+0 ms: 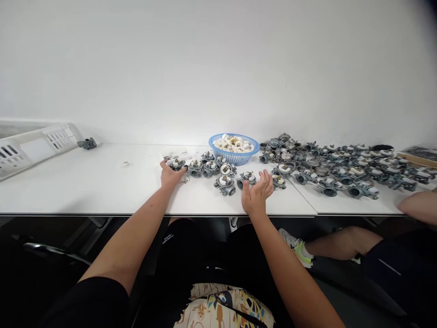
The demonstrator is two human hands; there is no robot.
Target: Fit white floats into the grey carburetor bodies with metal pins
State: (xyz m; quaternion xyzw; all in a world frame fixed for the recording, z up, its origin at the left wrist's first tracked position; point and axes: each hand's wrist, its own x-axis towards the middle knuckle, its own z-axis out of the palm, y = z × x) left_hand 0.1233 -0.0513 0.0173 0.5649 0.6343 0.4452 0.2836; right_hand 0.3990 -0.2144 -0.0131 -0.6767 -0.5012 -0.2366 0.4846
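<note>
My left hand (170, 175) rests on the white table (85, 187) with its fingers closed round a grey metal carburetor (177, 164) at the left end of a short row. Several more carburetors (210, 167) with white floats stand in that row to the right. My right hand (256, 193) hovers near the table's front edge, fingers spread and curled, holding nothing. It is just in front of two carburetors (247, 178) and beside another (279, 180).
A blue basket (234, 156) of white parts stands behind the row. A large heap of carburetors (341, 171) covers the right table. A white crate (30, 146) and one loose carburetor (88, 144) lie far left. Another person's arm (418, 207) and leg are at right.
</note>
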